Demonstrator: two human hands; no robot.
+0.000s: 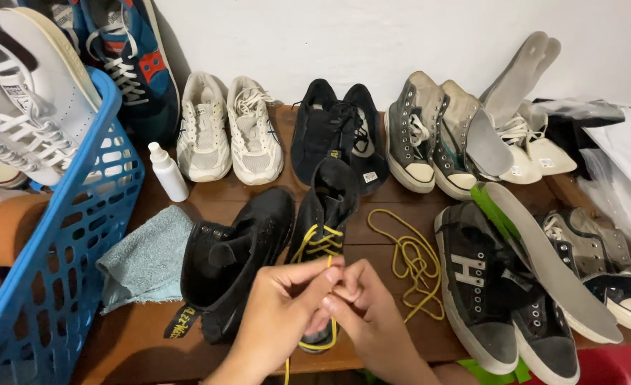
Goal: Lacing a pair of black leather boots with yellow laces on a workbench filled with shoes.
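Currently both hands sit at the near edge of the wooden table (187,342), fingers pinched together on a yellow lace (320,246). Left hand (280,314) closed on the lace end, right hand (361,314) closed on it too, fingertips of the two touching. Lace runs straight up from the pinch into the eyelets of a black high-top shoe (326,207), which lies just beyond the fingers, toe toward the person, part of the toe hidden under the hands.

Handling, my read: lace is light, limp, a bit slick; hold it near the tip or it flops. Shoe is soft canvas, light, will slide on the wood if the lace gets tugged; steady it at the eyelet row or the ankle.

Just left of it, touching or nearly so, its unlaced mate (233,264). Left of that a folded light-blue towel (148,260), then a blue plastic basket (59,271) at the left edge holding white sneakers. Right of the laced shoe a second loose yellow lace (411,264) in a heap on the bare wood, then dark low-tops (493,299) with grey insoles (550,257) laid across.

Far edge, against the wall: white squeeze bottle (167,171), white trainers (230,128), a black pair (340,132), grey high-tops (433,139).
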